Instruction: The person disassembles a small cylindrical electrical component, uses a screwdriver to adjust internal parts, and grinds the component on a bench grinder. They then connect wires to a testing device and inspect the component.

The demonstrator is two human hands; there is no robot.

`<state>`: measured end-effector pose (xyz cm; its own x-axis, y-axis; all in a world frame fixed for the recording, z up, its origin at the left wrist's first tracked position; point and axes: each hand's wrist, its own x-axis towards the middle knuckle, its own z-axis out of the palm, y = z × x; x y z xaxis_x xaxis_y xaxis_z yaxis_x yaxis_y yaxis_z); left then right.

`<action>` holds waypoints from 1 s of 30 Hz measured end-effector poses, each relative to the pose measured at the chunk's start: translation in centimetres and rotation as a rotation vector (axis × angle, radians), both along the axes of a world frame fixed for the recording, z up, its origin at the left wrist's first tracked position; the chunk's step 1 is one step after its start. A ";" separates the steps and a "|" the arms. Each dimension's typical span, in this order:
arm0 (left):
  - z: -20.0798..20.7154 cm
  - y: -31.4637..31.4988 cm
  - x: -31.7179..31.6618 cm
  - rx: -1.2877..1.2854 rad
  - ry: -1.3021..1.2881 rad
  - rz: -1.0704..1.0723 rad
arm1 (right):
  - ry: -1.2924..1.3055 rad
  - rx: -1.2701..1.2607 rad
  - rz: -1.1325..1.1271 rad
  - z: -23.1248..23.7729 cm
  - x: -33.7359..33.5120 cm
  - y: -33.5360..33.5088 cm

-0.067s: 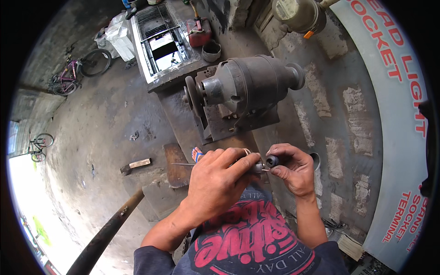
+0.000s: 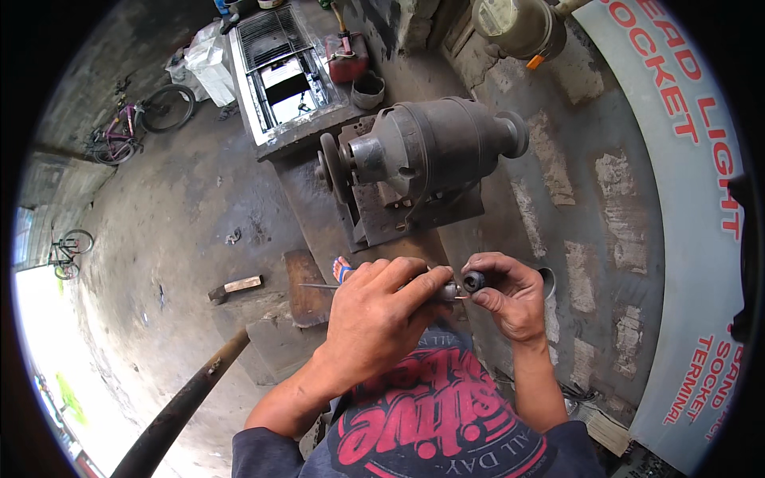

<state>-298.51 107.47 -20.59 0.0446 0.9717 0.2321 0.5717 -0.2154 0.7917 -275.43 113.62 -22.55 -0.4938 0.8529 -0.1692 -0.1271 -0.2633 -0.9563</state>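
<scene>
My left hand is closed, back upward, around a small grey metal cylindrical part. A thin metal rod sticks out to the left from under that hand; its other end is hidden. Between thumb and fingers, my right hand pinches a small dark ring-shaped piece with a hole facing me. The ring sits at the right end of the grey part, and I cannot tell whether they touch. A short thin tip shows just below the ring.
Beyond my hands stands a bench grinder on a metal base. A hammer lies on the floor at left, near a slanting pipe. A red container and a pot stand at the back. A signboard curves along the right.
</scene>
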 end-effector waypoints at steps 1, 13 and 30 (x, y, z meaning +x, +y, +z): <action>0.2 0.0 0.6 -0.013 -0.009 0.002 | 0.003 -0.012 0.004 -0.2 0.7 0.0; 1.1 1.6 7.1 -0.031 -0.036 -0.023 | 0.052 0.084 -0.035 -0.8 6.8 0.9; 1.5 2.3 10.3 -0.227 -0.338 -0.066 | 0.413 -0.230 -0.047 -2.6 8.0 -0.3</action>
